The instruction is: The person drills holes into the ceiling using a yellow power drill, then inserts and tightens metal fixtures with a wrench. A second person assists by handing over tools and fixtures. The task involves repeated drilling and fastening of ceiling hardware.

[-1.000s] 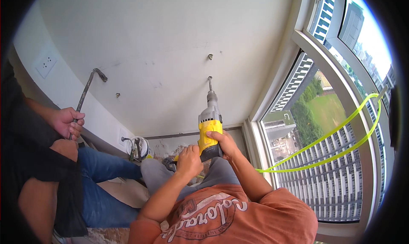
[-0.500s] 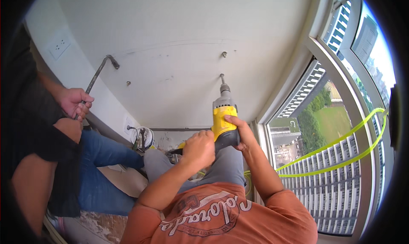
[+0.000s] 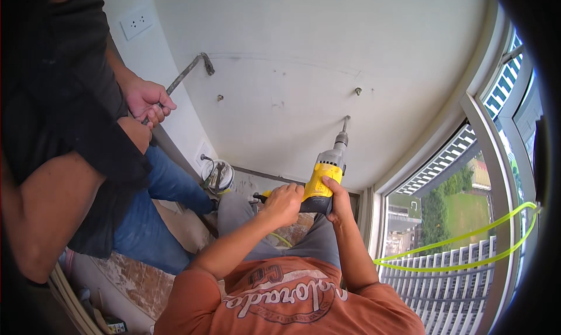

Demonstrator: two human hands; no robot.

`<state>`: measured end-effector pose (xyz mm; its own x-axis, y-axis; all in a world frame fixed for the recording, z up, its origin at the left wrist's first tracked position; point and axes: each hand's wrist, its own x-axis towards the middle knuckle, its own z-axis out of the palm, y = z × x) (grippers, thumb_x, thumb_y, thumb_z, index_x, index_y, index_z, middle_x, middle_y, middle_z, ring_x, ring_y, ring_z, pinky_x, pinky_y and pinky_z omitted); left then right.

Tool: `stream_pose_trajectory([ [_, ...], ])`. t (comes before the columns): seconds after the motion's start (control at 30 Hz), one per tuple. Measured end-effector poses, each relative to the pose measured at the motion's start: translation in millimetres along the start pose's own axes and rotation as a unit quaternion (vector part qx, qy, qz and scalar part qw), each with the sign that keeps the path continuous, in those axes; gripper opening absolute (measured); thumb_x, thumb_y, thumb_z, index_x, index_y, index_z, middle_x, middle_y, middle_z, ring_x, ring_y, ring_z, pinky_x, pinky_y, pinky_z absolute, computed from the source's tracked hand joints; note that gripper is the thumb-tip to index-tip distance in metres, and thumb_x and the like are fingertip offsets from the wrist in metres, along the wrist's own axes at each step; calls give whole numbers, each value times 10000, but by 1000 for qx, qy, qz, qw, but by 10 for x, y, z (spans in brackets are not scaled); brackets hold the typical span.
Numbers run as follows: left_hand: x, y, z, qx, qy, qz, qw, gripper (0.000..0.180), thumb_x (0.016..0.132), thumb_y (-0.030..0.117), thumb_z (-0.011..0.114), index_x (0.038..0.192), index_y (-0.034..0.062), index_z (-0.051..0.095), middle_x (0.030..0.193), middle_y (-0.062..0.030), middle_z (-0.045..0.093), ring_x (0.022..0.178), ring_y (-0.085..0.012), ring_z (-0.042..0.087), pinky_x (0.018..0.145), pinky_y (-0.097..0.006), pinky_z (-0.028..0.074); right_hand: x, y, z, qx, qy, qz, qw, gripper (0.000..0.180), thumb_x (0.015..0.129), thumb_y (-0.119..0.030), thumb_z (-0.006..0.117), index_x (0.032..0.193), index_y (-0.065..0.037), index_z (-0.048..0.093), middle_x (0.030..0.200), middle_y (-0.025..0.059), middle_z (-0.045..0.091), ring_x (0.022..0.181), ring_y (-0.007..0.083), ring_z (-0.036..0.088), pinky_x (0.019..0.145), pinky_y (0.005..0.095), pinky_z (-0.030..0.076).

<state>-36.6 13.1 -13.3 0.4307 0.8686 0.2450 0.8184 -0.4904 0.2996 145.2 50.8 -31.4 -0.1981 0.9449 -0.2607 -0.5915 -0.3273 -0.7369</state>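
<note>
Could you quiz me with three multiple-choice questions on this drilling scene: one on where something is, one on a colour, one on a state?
1. Where does the drill bit point?
A. at the white wall
B. at the window
C. at the floor

2. What colour is the drill body?
A. red
B. yellow and grey
C. blue

3. How is the drill held?
A. one hand
B. lying unheld
C. both hands

Answers:
1 A, the bit tip meets the wall.
2 B, yellow housing, grey nose.
3 C, the left hand and right hand both grip it.

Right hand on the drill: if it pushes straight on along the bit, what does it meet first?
The white wall. The right hand grips the yellow drill, whose bit points at bare wall; its tip looks at or very near the surface, though depth is unclear.
</note>
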Motion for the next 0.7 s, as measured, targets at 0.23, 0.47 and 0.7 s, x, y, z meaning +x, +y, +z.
stream_pose_trajectory([
  [0.23, 242, 550, -324, 11, -28, -10, 1000, 267, 693, 12, 629, 946, -32, 552, 927, -217, 608, 871, -377, 642, 766, -441, 539, -241, -557, 6, 85, -50, 27, 995, 406, 879, -207, 651, 1178, 49, 549, 985, 173, 673, 850, 277, 696, 774, 390, 587],
  [0.47, -10, 226, 446, -89, 21, -35, 995, 244, 708, -9, 628, 928, -27, 523, 912, -214, 599, 871, -394, 631, 817, -469, 516, -170, -175, -130, -117, 28, -18, 993, 417, 844, -230, 675, 1130, 61, 589, 972, 155, 677, 827, 243, 688, 751, 342, 560],
  [0.7, 254, 456, -599, 66, -25, 24, 997, 235, 692, 23, 636, 911, -39, 577, 888, -210, 635, 845, -367, 663, 728, -428, 548, -175, -414, 125, 135, -47, 11, 990, 437, 870, -215, 661, 1200, 39, 529, 1023, 182, 662, 883, 293, 690, 798, 402, 585],
])
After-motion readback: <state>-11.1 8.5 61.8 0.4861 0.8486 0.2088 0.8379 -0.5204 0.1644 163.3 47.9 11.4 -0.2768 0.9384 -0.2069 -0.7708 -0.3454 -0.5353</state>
